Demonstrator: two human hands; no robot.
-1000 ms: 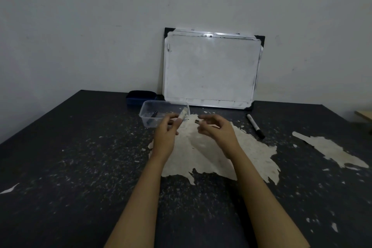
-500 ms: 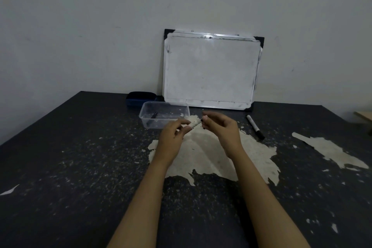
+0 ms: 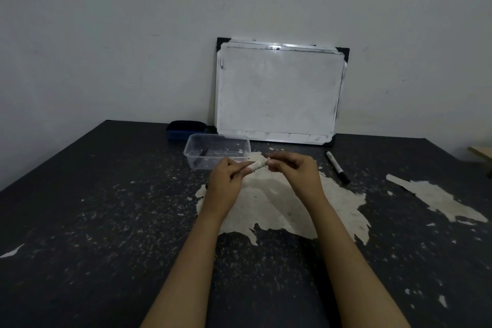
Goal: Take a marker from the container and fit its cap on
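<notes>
My left hand [image 3: 226, 178] grips the white marker [image 3: 257, 164], right hand [image 3: 292, 168] pinches its cap end; best keep both aligned, push straight, over the desk [image 3: 106, 221].

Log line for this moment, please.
left hand: holds white marker | right hand: pinches its end | clear tub: behind hands | black marker: on table, right

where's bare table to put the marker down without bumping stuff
Bare room: the near-left table, left of the left hand, and the strip between the loose marker and the right-hand worn patch. Crowded: the back middle, where clear tub, eraser and whiteboard sit close beyond both hands; the right hand meets the white marker there.
</notes>
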